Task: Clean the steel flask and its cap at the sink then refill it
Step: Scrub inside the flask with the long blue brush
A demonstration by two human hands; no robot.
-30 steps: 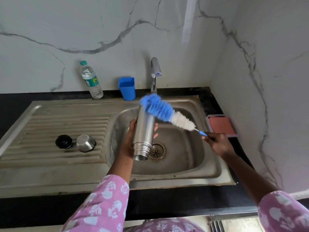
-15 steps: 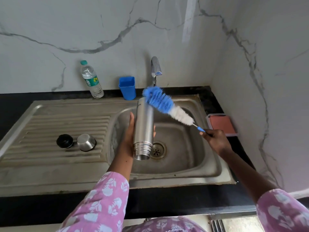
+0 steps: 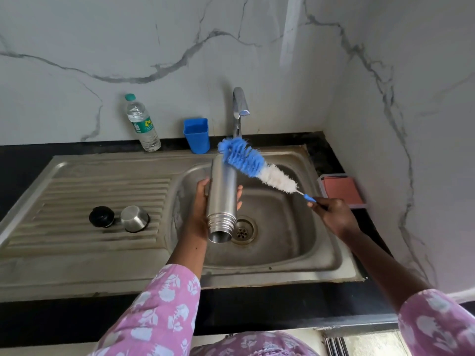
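The brush [image 3: 246, 165] has shifted slightly on the flask [image 3: 222, 194], centre frame; left hand [image 3: 199, 214] grips the flask, right hand [image 3: 334, 214] pinches the brush; outside scrubbing continues

no wording can be read anywhere. the only printed thing is the green label [image 3: 144, 125] wrapped round the plastic water bottle [image 3: 149, 140] in the upper left of the frame. it carries a yellow mark and a white patch with dark lines like a barcode, all too small and blurred to make out.
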